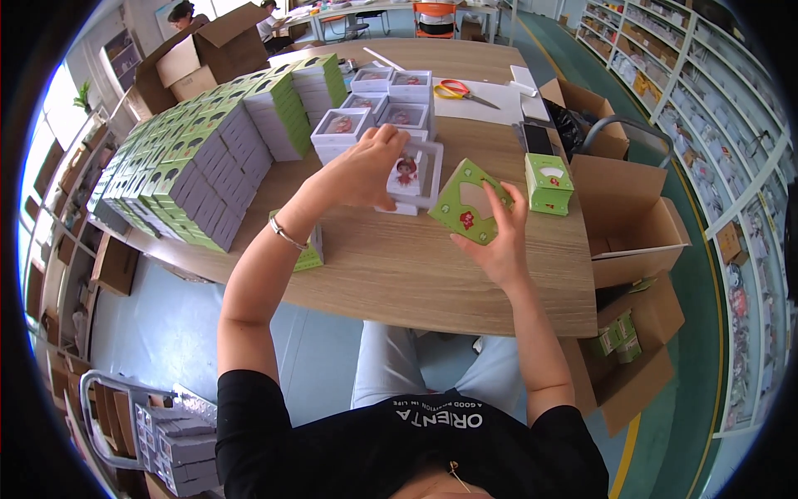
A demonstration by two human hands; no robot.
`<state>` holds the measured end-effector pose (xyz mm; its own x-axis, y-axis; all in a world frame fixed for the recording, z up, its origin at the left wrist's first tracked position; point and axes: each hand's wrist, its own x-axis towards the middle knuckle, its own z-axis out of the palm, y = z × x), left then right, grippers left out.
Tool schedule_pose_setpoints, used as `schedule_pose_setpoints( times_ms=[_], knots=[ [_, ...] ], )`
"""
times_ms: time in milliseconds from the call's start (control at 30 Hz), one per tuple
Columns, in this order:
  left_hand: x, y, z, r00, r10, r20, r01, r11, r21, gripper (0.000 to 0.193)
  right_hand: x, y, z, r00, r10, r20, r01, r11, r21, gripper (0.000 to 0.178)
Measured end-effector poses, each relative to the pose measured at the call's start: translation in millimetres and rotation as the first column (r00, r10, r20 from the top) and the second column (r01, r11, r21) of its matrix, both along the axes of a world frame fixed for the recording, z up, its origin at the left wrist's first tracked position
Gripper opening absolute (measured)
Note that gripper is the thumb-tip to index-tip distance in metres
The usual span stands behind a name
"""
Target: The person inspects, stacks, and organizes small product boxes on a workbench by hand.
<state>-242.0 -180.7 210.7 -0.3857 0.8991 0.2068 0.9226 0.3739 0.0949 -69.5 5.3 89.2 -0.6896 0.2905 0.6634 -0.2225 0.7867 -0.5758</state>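
Observation:
My left hand (366, 169) is closed on the near side of a white window box (426, 170), which is raised and tilted above the wooden table. Through its clear front shows a small red-haired figure. In my right hand (504, 229) is a green printed sleeve (462, 195) with a cut-out window, pinched between thumb and fingers and held at a slant. The two pieces are close together but apart. Just beyond my left hand stand several white window boxes (342, 125) in stacks. A pile of flat green sleeves (549, 185) lies to the right.
Tall stacks of green-and-white boxes (204, 158) fill the table's left side. Scissors (462, 91) with red-yellow handles lie at the back. Open cardboard cartons (623, 208) stand along the right edge. A trolley (125, 416) with boxes is at the lower left; a green box (311, 249) lies under my left forearm.

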Motion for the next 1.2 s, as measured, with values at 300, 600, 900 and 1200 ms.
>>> schedule_pose_setpoints(
  times_ms=[300,600,900,1200],
  knots=[
    [32,-28,-8,0.991,-0.12,0.057,0.121,0.992,-0.019,0.105,29,-18,18,0.989,0.142,0.045,-0.141,0.989,-0.043,0.082],
    [57,-42,-49,0.776,-0.385,0.5,0.162,0.887,0.432,0.125,34,-43,8,0.914,0.395,-0.094,-0.404,0.858,-0.319,0.087],
    [92,-81,-79,0.708,-0.322,0.629,-0.068,0.855,0.514,0.126,0,-119,-9,0.82,0.459,-0.343,-0.57,0.602,-0.559,0.09],
    [49,-150,-68,0.746,-0.193,0.638,-0.25,0.807,0.536,0.116,-46,-163,9,0.779,0.6,-0.182,-0.61,0.659,-0.439,0.087]
  ],
)
